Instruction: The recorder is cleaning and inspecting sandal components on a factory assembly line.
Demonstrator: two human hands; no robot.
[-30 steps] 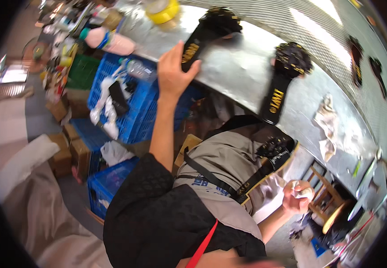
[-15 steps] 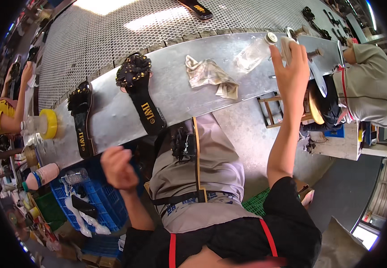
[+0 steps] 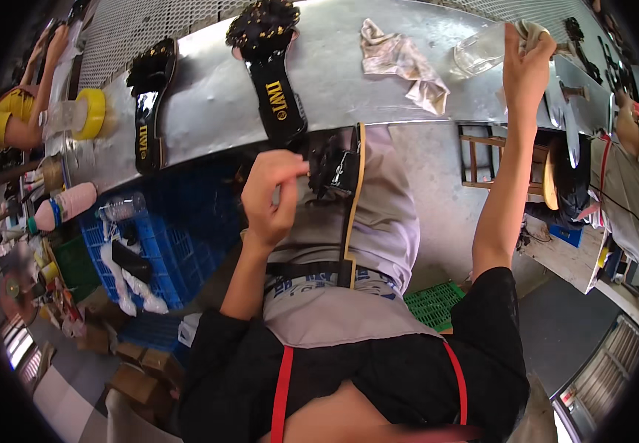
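My left hand [image 3: 269, 198] is over my lap, its fingers pinched at the edge of a black sandal [image 3: 332, 166] lying on my apron. I reach my right hand [image 3: 526, 65] up onto the metal bench [image 3: 208, 111], and it grips a small whitish cloth [image 3: 535, 29] beside a clear glass jar [image 3: 479, 52]. Two more black sandals with beaded tops lie on the bench, one [image 3: 271, 77] straight above my left hand and one [image 3: 148, 114] further left. A crumpled rag [image 3: 402, 60] lies between the middle sandal and the jar.
A yellow tape roll [image 3: 95, 112] and a clear cup stand at the bench's left end, near a person's yellow sleeve [image 3: 8, 118]. Blue crates [image 3: 158, 251] sit under the bench on the left, with a green crate [image 3: 434, 303] and a wooden stool [image 3: 498, 159] on the right. Another person [image 3: 629, 177] works at the far right.
My head has turned, so the bench sits more centred. My left hand has come closer to the sandal on my lap. My right hand stays up by the jar.
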